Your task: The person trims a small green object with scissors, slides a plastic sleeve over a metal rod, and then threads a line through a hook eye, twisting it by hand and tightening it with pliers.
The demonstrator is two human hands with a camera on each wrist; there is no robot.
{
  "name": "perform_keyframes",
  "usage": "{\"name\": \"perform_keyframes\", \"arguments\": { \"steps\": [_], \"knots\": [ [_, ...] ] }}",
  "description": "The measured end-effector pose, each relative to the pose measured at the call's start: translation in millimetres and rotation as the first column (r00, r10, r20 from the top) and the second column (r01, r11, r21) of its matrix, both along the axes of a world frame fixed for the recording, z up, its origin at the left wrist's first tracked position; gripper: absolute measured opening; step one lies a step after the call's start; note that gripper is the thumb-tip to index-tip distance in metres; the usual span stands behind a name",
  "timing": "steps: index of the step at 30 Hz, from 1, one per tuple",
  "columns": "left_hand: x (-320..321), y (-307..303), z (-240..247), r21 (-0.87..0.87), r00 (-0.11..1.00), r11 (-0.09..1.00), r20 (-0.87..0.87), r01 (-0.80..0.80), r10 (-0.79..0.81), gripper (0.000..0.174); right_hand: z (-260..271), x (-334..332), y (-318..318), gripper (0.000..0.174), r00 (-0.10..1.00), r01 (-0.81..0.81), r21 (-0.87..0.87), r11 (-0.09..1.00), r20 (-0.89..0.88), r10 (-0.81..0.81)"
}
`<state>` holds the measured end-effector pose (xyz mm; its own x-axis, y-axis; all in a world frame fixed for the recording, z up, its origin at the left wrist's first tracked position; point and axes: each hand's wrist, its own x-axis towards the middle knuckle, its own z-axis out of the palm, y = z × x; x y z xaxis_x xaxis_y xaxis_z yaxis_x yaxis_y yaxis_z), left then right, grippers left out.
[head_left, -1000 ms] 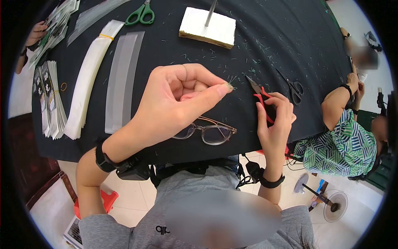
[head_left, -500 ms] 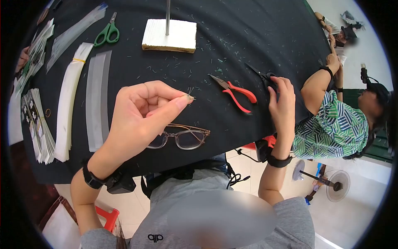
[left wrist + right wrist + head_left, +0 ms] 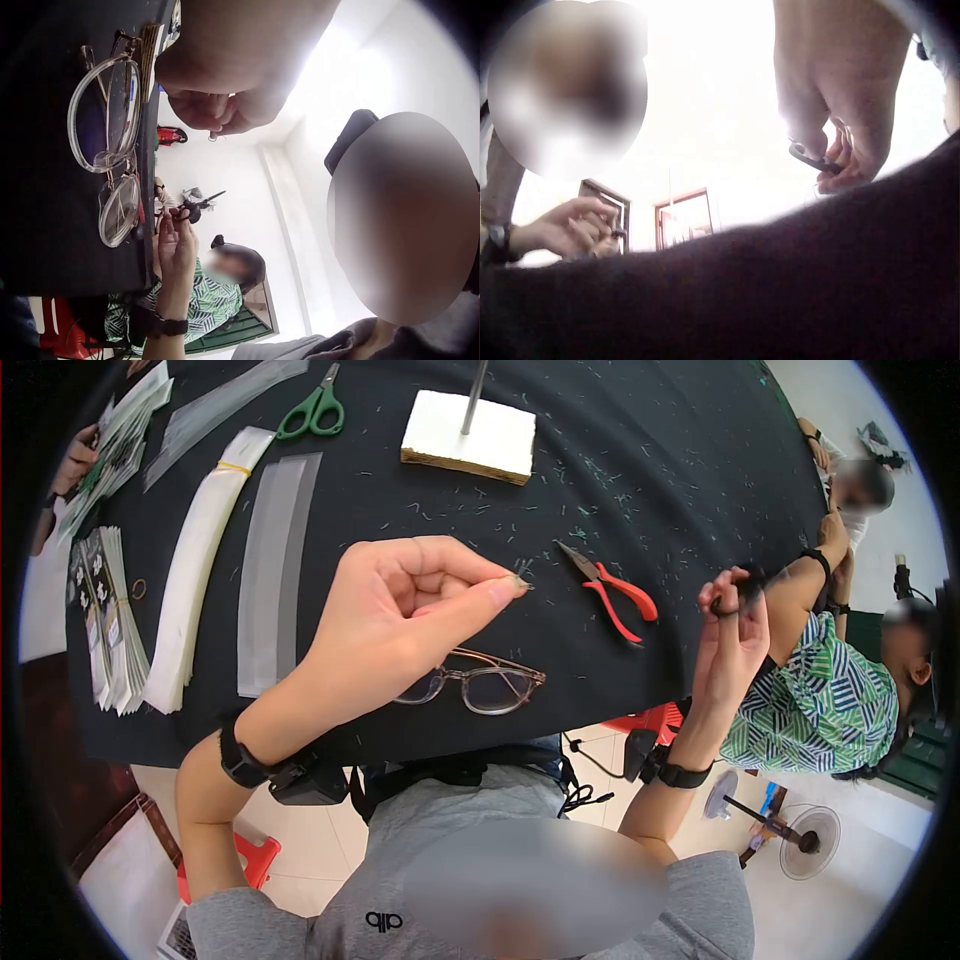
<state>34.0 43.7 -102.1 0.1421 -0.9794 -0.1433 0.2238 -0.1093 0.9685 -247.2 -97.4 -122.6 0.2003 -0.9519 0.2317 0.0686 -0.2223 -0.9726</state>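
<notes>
Between its thumb and forefinger, the left hand [image 3: 405, 610] pinches a tiny pale piece with thin greenish wire ends [image 3: 522, 576] sticking out; the fingertips hide most of it. Off to the right, the right hand [image 3: 735, 650] holds the black scissors [image 3: 196, 208] up at the table's edge, fingers at the handle loops. In the right wrist view a dark handle loop [image 3: 808, 157] shows by the fingers. Red-handled pliers [image 3: 600, 573] lie on the black cloth between the hands, and clear-framed glasses [image 3: 497, 690] lie below the left hand.
A white block [image 3: 468, 435] with a metal rod stands at the back. Green scissors [image 3: 312, 415], clear plastic strips [image 3: 275, 575], a banded white bundle [image 3: 205, 560] and stacked cards [image 3: 120, 625] lie to the left. Wire clippings dot the cloth. Another person [image 3: 830, 690] sits at right.
The right hand has let go of the red pliers, leaving them on the cloth, and has picked up the black scissors and raised them. The left hand keeps its pinch.
</notes>
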Motion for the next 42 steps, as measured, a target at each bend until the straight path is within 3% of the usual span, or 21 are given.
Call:
{"name": "perform_keyframes", "arguments": {
  "steps": [1, 3, 4, 5, 8, 9, 11, 12, 13, 15, 22, 25, 27, 42],
  "knots": [
    [0, 0, 0, -0.003, 1.0, 1.0, -0.013, 0.004, -0.005, 0.014, 1, 3, 5, 0.023, 1.0, -0.004, 0.004, 1.0, 0.003, 0.004],
    [1, 1, 0, -0.006, 1.0, 1.0, -0.013, 0.02, -0.02, 0.014, 3, 8, 16, 0.036, 0.944, -0.25, 0.052, 0.967, 0.234, 0.232],
    [2, 1, 1, -0.01, 0.999, 0.999, -0.014, 0.039, -0.039, 0.014, 6, 17, 21, 0.049, 0.96, -0.226, 0.067, 0.972, 0.182, 0.211],
    [2, 2, 2, -0.007, 0.999, 0.999, -0.014, 0.037, -0.037, 0.014, 12, 18, 25, 0.061, 0.983, -0.183, 0.193, 0.964, 0.026, 0.182],
    [0, 2, 5, 0.009, 0.999, 0.999, 0.002, 0.041, -0.041, 0.012, 21, 42, 33, 0.084, 0.861, -0.49, 0.082, 0.868, 0.201, 0.467],
    [-1, 2, 6, 0.011, 0.999, 0.999, 0.009, 0.034, -0.035, 0.012, 18, 45, 35, 0.084, 0.861, -0.491, 0.084, 0.867, 0.201, 0.468],
    [-2, 3, 6, 0.01, 1.0, 1.0, 0.015, 0.028, -0.028, 0.011, 8, 44, 39, 0.085, 0.965, -0.23, -0.038, 0.972, -0.137, 0.223],
    [-2, 3, 7, 0.009, 0.999, 0.999, 0.023, 0.036, -0.037, 0.011, 6, 40, 33, 0.081, 0.861, -0.322, -0.212, 0.923, -0.472, 0.192],
    [-2, 4, 8, 0.008, 0.998, 0.999, 0.032, 0.046, -0.047, 0.01, 21, 53, 37, 0.073, 0.737, -0.371, -0.208, 0.905, -0.659, 0.15],
    [-3, 4, 10, -0.001, 0.997, 0.998, 0.052, 0.062, -0.062, 0.01, 32, 65, 41, 0.065, 0.614, -0.401, -0.17, 0.9, -0.779, 0.125],
    [-3, 6, 10, -0.024, 0.994, 0.995, 0.047, 0.097, -0.096, 0.009, 36, 74, 34, 0.057, 0.587, -0.505, -0.236, 0.831, -0.799, 0.129],
    [-3, 7, 12, 0.003, 0.993, 0.993, 0.029, 0.115, -0.115, 0.01, 33, 75, 33, 0.068, 0.558, -0.535, -0.261, 0.804, -0.823, 0.104],
    [-4, 8, 11, -0.009, 0.993, 0.993, 0.023, 0.114, -0.114, 0.01, 34, 77, 32, 0.054, 0.547, -0.571, -0.243, 0.784, -0.825, 0.142],
    [-2, 8, 9, -0.041, 0.993, 0.993, 0.044, 0.11, -0.108, 0.011, 35, 77, 34, 0.047, 0.502, -0.587, -0.29, 0.756, -0.863, 0.06]
  ]
}}
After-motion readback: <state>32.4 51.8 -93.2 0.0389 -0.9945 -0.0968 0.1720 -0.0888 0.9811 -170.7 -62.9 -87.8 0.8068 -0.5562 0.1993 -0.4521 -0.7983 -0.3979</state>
